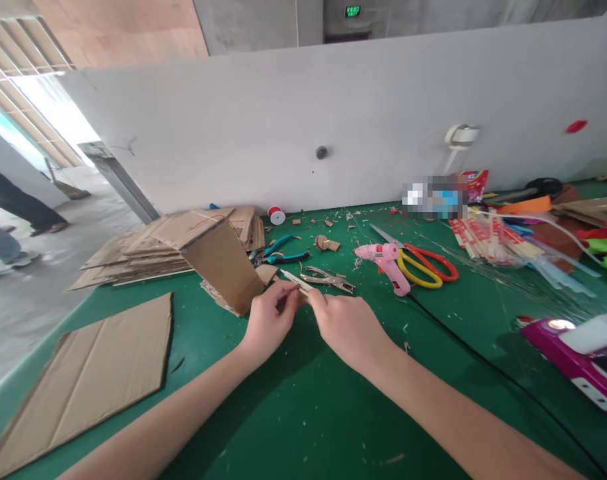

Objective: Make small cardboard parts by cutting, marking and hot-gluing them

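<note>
My left hand (269, 318) and my right hand (350, 327) meet over the middle of the green table. The left fingers are pinched around a short, thin wooden stick (304, 291); its ends are hidden by the fingers. My right hand is closed on a slim white tool (294, 279), which looks like a craft knife and points away to the left, lying against the stick. Just beyond the hands rests a metal hole-punch-like plier (328, 280). A folded cardboard piece (226, 267) stands tilted beside my left hand.
Cardboard sheets (148, 243) are stacked at back left, with a flat cardboard sheet (98, 373) nearer. Teal-handled pliers (288, 257), a pink glue gun (386, 261) with a black cord, and scissors (426, 267) lie beyond. A purple power strip (568, 363) is at right.
</note>
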`<state>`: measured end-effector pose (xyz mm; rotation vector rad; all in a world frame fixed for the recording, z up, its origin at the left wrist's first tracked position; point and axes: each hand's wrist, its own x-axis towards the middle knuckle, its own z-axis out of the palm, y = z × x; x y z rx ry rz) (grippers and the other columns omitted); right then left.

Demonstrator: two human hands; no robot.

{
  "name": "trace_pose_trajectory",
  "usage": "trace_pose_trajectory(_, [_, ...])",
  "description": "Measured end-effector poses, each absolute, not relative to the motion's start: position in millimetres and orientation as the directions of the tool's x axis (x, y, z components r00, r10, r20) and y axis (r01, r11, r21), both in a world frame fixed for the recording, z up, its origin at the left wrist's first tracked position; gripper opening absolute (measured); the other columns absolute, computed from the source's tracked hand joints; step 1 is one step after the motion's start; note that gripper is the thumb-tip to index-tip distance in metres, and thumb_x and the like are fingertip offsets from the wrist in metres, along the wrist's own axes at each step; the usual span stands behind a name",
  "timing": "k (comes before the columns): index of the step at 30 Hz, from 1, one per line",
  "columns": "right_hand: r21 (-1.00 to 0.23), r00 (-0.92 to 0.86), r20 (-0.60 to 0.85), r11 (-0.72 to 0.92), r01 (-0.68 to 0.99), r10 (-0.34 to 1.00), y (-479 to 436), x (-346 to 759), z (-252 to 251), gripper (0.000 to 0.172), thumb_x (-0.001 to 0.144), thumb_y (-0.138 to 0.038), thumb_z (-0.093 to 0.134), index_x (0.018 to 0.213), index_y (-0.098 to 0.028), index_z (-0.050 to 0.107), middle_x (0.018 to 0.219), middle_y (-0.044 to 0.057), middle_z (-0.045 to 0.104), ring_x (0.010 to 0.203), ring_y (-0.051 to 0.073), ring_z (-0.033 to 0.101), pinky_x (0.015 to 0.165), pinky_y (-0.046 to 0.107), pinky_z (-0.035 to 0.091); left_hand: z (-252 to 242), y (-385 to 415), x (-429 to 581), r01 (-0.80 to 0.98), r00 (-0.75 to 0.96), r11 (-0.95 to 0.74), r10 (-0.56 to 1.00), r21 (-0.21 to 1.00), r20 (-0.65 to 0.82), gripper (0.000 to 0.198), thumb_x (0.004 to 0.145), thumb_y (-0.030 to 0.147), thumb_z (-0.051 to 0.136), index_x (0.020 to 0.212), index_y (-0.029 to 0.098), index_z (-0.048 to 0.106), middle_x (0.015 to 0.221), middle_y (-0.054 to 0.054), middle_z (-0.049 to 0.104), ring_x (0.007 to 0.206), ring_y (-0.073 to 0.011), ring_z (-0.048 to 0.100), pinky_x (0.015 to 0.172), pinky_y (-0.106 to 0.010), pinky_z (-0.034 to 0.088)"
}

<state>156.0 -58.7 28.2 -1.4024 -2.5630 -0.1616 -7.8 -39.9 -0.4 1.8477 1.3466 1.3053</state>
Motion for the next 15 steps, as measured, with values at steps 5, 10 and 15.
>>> trace_pose_trajectory(5, [0.024, -0.434, 0.298, 0.448, 0.894, 0.850, -41.1, 156.7, 40.8, 0.026, 0.087, -0.008, 0.035, 0.099, -0.015, 0.057, 0.076, 0.010, 0.065, 0.064, 0.021, 0.060, 0.047, 0.028, 0.030, -2.8, -34.8, -8.9, 0.144, -0.009, -0.260, 0.965, 0.955, 0.264, 0.016, 0.084, 0.031, 0.052, 0.089, 0.016, 0.054, 0.080, -0.004, 0.066, 0.070, -0.0179, 0.069, 0.067, -0.032, 0.058])
trace_pose_trajectory(10, [0.033, -0.471, 0.248, 0.479, 0.877, 0.847, 10.5, 138.3, 49.8, 0.022, 0.082, -0.007, 0.046, 0.097, -0.009, 0.062, 0.101, 0.019, 0.063, 0.100, 0.030, 0.055, 0.074, 0.036, 0.044, 0.2, -41.9, -7.8, 0.249, 0.074, -0.304, 0.953, 0.920, 0.294, 0.012, 0.083, 0.026, 0.053, 0.087, 0.016, 0.056, 0.083, -0.005, 0.066, 0.071, -0.0167, 0.068, 0.060, -0.026, 0.055])
trace_pose_trajectory(15, [-0.048, -0.496, 0.220, 0.518, 0.854, 0.840, 82.6, 89.9, 62.3, 0.027, 0.091, -0.018, 0.041, 0.110, -0.011, 0.060, 0.113, 0.017, 0.060, 0.111, 0.028, 0.051, 0.088, 0.039, 0.043, 2.0, -40.6, -9.8, 0.354, 0.164, -0.398, 0.917, 0.846, 0.363, 0.005, 0.081, 0.020, 0.052, 0.081, 0.017, 0.056, 0.073, -0.002, 0.062, 0.066, -0.0137, 0.062, 0.061, -0.025, 0.051])
